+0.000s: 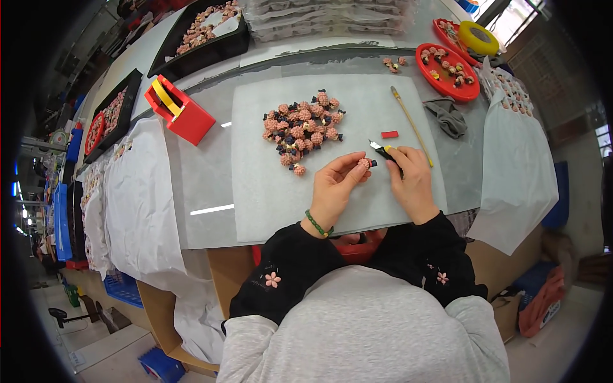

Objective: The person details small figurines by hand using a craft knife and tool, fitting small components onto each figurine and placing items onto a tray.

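Note:
My left hand (336, 187) pinches a small pink-and-black figurine (364, 163) between thumb and fingertips, its dark end toward the right. Closed round a craft knife (381, 150), my right hand (410, 183) holds the pointed blade up and to the left, close to the figurine but apart from it. A pile of similar pink figurines (300, 127) with dark parts lies on the white foam sheet (268, 204), beyond my left hand. Just past the knife lies a short red piece (389, 134). A thin brush-like stick (412, 124) rests to the right.
A red tape dispenser (185, 115) stands on the left. Red trays (469, 89) of figurines and a grey cloth (449, 117) are at the right. Black bins (239, 39) with more figurines sit at the far left. White sheets (517, 172) hang over the table's edge.

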The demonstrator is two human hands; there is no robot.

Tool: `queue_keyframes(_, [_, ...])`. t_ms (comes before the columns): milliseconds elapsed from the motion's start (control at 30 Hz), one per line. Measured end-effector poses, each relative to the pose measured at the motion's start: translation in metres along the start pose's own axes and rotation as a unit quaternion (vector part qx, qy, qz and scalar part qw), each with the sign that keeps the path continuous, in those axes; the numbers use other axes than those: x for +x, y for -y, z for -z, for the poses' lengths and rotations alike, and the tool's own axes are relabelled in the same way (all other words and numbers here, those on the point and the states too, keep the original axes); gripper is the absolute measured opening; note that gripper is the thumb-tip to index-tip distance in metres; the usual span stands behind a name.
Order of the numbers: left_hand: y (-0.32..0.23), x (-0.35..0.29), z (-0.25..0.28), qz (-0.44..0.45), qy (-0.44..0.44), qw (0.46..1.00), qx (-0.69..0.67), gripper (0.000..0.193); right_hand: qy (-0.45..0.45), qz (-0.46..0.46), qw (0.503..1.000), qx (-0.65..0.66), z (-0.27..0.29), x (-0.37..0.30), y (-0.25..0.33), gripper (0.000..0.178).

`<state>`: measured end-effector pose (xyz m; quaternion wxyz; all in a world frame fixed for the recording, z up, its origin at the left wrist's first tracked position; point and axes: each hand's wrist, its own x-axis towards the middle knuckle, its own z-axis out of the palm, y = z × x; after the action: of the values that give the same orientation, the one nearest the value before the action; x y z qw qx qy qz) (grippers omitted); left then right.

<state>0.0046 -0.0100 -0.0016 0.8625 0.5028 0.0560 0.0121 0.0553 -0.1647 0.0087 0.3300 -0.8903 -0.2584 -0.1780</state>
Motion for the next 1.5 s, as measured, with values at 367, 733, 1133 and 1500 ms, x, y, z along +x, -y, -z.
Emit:
queue_keyframes(367, [-0.002,0.002,-0.001,-0.005,0.009,1.000,-0.004,0.029,-0.029,0.069,0.997,-0.017,0.002,0.042,-0.016,0.017])
queue_keyframes(733, [0.000,0.000,0.002,-0.016,-0.004,0.999,-0.035,0.030,0.034,-0.069,0.991,0.109,0.003,0.033,-0.005,0.017])
queue_keyframes(1133, [-0.003,0.000,-0.001,-0.027,-0.009,0.999,-0.019,0.031,-0.028,-0.269,0.824,0.498,-0.005,-0.007,0.030,0.021])
queue_keyframes(1500, [-0.001,-0.001,-0.003,-0.044,-0.001,0.999,-0.006,0.024,-0.069,-0.243,0.842,0.476,-0.008,-0.003,0.039,0.018])
